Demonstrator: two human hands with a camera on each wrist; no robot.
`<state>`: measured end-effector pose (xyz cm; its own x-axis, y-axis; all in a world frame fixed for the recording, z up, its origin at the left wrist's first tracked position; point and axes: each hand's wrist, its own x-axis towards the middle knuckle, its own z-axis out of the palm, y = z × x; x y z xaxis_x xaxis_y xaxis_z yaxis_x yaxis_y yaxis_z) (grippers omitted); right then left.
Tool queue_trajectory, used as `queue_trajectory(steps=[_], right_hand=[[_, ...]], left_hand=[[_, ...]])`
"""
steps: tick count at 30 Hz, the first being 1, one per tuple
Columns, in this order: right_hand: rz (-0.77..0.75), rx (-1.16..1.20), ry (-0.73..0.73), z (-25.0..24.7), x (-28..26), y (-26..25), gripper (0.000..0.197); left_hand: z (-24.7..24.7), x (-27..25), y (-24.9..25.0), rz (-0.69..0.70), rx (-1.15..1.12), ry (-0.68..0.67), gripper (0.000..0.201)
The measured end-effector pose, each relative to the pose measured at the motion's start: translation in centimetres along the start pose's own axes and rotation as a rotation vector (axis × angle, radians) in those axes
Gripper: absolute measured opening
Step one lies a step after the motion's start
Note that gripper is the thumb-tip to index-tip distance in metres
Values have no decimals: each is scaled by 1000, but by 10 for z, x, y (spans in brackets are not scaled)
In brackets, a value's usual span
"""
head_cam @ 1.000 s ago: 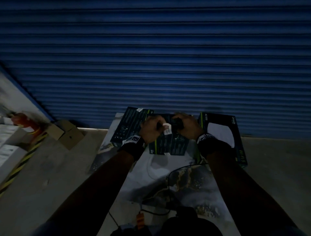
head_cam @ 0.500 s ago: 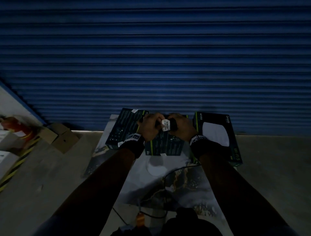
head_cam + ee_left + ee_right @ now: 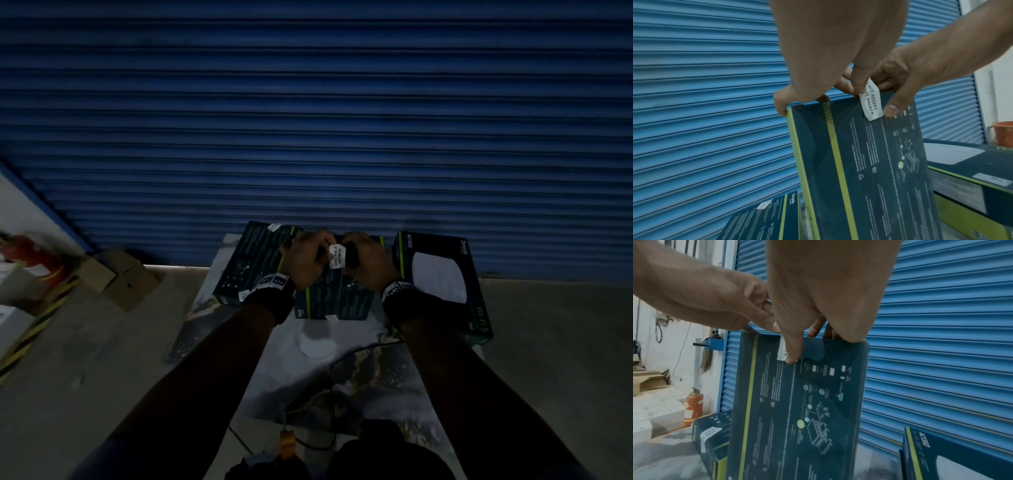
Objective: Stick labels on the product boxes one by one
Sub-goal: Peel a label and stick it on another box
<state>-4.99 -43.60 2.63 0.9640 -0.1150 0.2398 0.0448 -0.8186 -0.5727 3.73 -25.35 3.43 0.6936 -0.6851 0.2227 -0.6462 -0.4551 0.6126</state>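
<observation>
A dark teal product box [image 3: 334,298] stands on edge in the middle of the table, seen close in the left wrist view [image 3: 869,162] and the right wrist view [image 3: 797,402]. A white seal label [image 3: 336,255] lies over its top edge [image 3: 871,104], partly under a thumb [image 3: 781,350]. My left hand [image 3: 308,257] grips the top edge left of the label [image 3: 818,91]. My right hand [image 3: 366,257] pinches the top edge, thumb on the front at the label [image 3: 793,356].
A labelled box [image 3: 253,263] lies flat at the left, and another box [image 3: 442,281] with a white disc picture at the right. A black cable [image 3: 342,363] crosses the marble-patterned table [image 3: 308,377]. A blue shutter [image 3: 308,120] stands close behind; cardboard boxes [image 3: 116,277] lie left.
Both hands stay at the top edge of the middle box. The label has come to lie flatter against the box between the thumbs.
</observation>
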Motion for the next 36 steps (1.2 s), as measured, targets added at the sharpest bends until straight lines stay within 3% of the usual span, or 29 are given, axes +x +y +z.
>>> queue_trajectory(steps=[10, 22, 27, 36], right_hand=[[11, -5, 56, 7, -1, -1, 56], [58, -13, 51, 8, 0, -1, 66], [52, -20, 51, 8, 1, -2, 62], [42, -26, 49, 5, 2, -2, 61]], left_hand=[[0, 2, 3, 36, -30, 23, 33], [-8, 1, 14, 55, -180, 74, 13], [-7, 2, 10, 63, -165, 89, 14], [-11, 5, 10, 26, -159, -29, 18]])
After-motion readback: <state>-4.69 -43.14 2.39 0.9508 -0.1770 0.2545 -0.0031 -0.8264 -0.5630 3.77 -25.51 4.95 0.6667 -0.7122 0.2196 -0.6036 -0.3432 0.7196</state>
